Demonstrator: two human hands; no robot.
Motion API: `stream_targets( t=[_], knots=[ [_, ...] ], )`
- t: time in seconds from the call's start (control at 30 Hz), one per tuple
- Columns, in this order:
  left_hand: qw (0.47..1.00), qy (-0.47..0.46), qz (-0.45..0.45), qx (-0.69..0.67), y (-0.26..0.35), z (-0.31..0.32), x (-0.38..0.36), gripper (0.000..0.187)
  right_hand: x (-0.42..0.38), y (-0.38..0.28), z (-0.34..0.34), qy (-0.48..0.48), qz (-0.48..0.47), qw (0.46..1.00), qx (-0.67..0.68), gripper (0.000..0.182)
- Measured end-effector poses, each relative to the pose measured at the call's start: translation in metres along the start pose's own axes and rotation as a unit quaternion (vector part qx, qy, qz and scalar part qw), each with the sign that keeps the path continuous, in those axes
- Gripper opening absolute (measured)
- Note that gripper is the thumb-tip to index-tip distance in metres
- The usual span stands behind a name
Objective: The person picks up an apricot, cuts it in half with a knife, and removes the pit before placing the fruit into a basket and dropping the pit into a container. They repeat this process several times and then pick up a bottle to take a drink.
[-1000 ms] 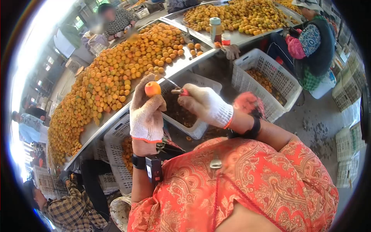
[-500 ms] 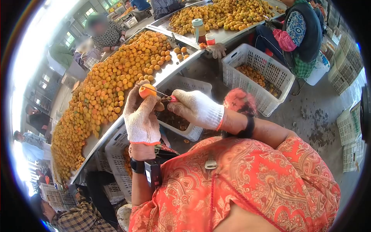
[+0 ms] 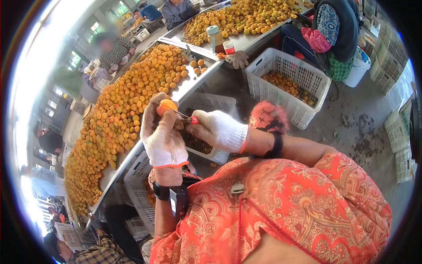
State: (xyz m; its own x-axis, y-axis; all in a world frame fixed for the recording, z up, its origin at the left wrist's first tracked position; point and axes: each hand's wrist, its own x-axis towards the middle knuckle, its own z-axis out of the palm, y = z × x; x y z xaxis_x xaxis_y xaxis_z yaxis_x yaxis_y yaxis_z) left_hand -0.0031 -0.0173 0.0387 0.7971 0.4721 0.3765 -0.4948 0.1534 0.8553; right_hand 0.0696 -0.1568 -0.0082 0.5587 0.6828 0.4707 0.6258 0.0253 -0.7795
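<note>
An orange apricot (image 3: 167,106) is pinched between the thumb and fingers of my gloved left hand (image 3: 163,138). My right hand (image 3: 218,129), in a white knit glove stained brown at the fingers, is closed around the red handle of a small knife (image 3: 192,119). Its thin blade reaches left to the apricot and overlaps its face. Both hands are close together over a white crate (image 3: 227,105), just off the edge of a metal table (image 3: 198,81). A long heap of apricots (image 3: 127,99) covers that table.
A lidded bottle (image 3: 215,39), a red-and-white jar (image 3: 228,47) and a glove (image 3: 238,59) sit by the table corner. Another crate (image 3: 288,79) on the floor holds fruit pieces. A seated person (image 3: 329,35) is beyond it at right; more people work along the tables.
The view has shifted slightly. The knife has drawn a little down across the apricot, and less of its blade shows past the fruit's left side. Both hands keep their hold.
</note>
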Motion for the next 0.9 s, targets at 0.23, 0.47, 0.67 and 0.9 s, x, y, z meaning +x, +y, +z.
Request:
stream_targets(
  t=[0.23, 0.47, 0.67, 0.9],
  knots=[
    [0.997, 0.031, -0.019, -0.066, -0.02, -0.005, 0.009, 0.051, -0.002, 0.003, 0.008, 0.05, 0.003, 0.997, -0.066, 0.027],
    [0.974, 0.031, -0.135, -0.179, -0.027, -0.002, 0.007, 0.061, -0.002, 0.006, 0.008, 0.063, 0.007, 0.988, -0.138, 0.031],
    [0.981, 0.023, -0.059, -0.186, -0.037, -0.011, 0.012, 0.049, -0.003, 0.017, 0.015, 0.075, -0.005, 0.983, -0.165, 0.037],
    [0.994, 0.038, -0.061, -0.081, -0.032, 0.012, 0.005, 0.035, -0.003, 0.01, 0.01, 0.086, 0.017, 0.985, -0.151, 0.036]
  ],
)
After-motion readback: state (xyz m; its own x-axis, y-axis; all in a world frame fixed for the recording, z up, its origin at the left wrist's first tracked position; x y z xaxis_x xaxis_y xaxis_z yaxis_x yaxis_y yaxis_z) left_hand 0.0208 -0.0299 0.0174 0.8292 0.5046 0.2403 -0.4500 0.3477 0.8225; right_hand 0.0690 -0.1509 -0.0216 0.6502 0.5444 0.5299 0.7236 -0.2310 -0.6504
